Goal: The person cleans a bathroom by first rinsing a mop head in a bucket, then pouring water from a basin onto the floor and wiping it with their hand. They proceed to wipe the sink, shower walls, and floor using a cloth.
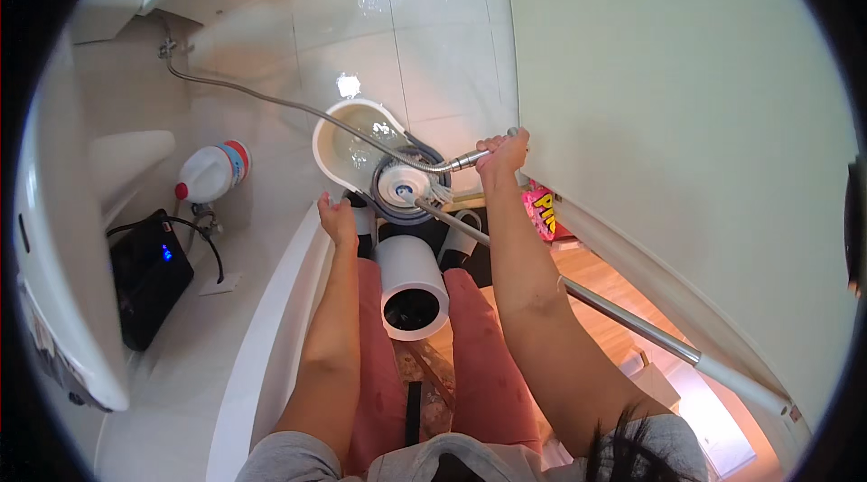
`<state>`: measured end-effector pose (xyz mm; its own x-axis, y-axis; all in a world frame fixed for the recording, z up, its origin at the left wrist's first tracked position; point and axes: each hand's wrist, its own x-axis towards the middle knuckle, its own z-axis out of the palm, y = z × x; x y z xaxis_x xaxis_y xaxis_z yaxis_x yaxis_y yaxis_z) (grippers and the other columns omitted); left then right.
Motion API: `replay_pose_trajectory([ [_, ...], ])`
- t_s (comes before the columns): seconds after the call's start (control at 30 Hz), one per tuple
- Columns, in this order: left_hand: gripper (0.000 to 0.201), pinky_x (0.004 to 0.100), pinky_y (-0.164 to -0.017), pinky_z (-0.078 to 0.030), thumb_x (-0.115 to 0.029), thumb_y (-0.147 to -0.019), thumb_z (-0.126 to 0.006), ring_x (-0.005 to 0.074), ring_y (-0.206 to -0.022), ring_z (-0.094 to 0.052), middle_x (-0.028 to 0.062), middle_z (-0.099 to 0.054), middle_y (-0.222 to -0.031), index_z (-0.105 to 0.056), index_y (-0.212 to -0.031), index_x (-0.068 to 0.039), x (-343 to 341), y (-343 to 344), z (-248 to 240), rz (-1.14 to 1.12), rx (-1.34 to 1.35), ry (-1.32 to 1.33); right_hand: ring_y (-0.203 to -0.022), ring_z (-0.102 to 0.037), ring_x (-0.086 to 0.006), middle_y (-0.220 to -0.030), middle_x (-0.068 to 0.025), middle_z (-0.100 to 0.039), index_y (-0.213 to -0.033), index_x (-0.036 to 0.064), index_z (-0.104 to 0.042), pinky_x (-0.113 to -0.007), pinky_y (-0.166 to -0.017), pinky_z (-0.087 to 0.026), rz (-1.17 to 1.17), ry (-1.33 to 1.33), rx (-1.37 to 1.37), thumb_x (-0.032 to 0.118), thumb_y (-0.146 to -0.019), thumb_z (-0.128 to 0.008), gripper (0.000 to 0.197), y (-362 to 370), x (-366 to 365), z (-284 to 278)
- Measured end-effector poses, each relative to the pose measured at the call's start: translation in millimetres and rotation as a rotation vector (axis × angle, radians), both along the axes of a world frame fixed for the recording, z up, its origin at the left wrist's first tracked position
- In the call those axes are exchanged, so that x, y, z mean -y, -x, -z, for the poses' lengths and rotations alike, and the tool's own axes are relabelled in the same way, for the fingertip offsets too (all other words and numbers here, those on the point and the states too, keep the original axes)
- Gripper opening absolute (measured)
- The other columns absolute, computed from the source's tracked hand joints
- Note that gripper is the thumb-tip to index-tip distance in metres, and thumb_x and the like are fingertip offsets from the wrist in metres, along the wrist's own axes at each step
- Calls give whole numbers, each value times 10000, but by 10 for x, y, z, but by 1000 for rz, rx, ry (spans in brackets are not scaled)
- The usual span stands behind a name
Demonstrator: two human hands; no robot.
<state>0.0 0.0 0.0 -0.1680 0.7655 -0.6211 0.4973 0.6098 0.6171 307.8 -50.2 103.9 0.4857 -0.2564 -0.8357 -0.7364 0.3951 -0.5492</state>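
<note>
My right hand (506,153) is wrapped round the handle of a metal spray nozzle (467,159), above the right side of a mop bucket. The nozzle's metal hose (271,99) runs back to a wall valve on the left. Water shows in the far part of the white bucket (319,149). In its near part, a round mop head (404,186) with white strands sits in a grey spin basket. The mop's pole (623,321) slants to the lower right, passing under my right forearm. My left hand (338,220) is beside the bucket's near left edge, fingers loosely apart, holding nothing visible.
A white bin (408,263) stands between my knees. Left are a bleach-type jug (215,173) with a red cap and a black box (152,279) with a blue light. A large pale door (677,102) fills the right, with a pink package (542,211) by its edge. Wet tiles lie beyond.
</note>
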Motion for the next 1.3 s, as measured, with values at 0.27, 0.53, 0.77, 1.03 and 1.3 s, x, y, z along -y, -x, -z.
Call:
replay_pose_trajectory([
  [0.27,394,334,-764,-482,25,-764,-503,272,-987,-538,161,-518,-1190,-503,-1158,17,-505,-563,-1602,183,86,-586,-355,-226,-116,-487,32,-218,-626,159,-262,-286,-362,-233,-79,-150,81,357,-806,-475,343,-26,-318,-917],
  [0.53,354,337,-808,-452,134,-721,-471,272,-971,-545,119,-579,-1150,-608,-1011,-15,-1232,-742,-3490,418,26,-1208,-349,-228,-121,-474,20,-224,-612,153,-260,-294,-349,-237,-160,-131,162,329,-801,-480,339,28,-590,-1604],
  [0.77,368,345,-802,-439,143,-687,-510,267,-960,-534,80,-604,-1119,-635,-976,-48,-1915,-807,-4139,462,-150,-1537,-338,-239,-134,-462,9,-240,-574,150,-273,-310,-336,-259,-264,-69,76,298,-800,-480,341,386,-370,-1236],
  [1.03,330,327,-810,-441,115,-688,-545,238,-932,-528,29,-645,-1033,-657,-934,-73,-2204,-736,-4503,354,-302,-1582,-327,-295,-154,-446,-32,-300,-558,121,-289,-327,-319,-288,-262,-120,182,312,-805,-496,375,397,-862,-1509],
  [1.3,292,331,-826,-446,81,-703,-550,249,-949,-523,17,-656,-984,-656,-923,-79,-2337,-651,-4456,329,-279,-1478,-334,-298,-150,-451,-35,-299,-563,107,-277,-313,-319,-279,-227,-158,334,301,-806,-494,379,-41,-1235,-1967],
])
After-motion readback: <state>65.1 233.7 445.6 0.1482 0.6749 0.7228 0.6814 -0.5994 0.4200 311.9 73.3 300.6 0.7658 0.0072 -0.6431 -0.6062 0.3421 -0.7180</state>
